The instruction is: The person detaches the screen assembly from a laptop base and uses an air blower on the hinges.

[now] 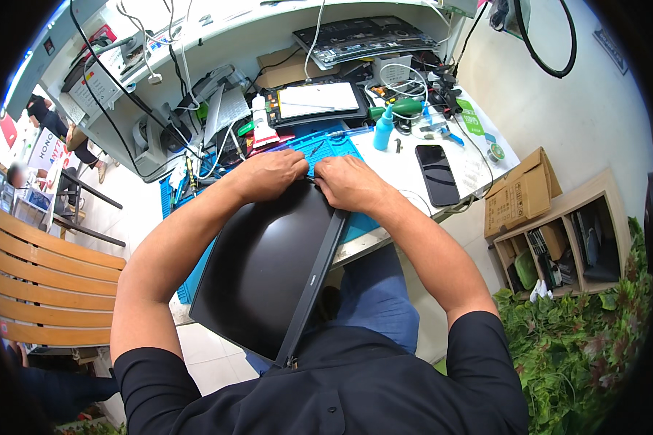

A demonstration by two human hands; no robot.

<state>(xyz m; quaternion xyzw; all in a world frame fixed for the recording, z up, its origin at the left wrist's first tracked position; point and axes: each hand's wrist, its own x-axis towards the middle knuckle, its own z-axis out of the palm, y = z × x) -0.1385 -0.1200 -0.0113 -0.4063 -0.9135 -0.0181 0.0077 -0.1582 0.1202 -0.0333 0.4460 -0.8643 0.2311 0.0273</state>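
Shirt [334, 388], cropped | left hand [274, 175], right hand [350, 183] at screen [265, 250] | fingertips partly hidden, grip unclear

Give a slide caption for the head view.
Left hand and right hand at the far edge of a black screen, blue bottle beyond.

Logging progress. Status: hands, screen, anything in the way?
Left hand, right hand at far edge of unlit screen, both curled. Phone, blue bottle off right, apparently not blocking.
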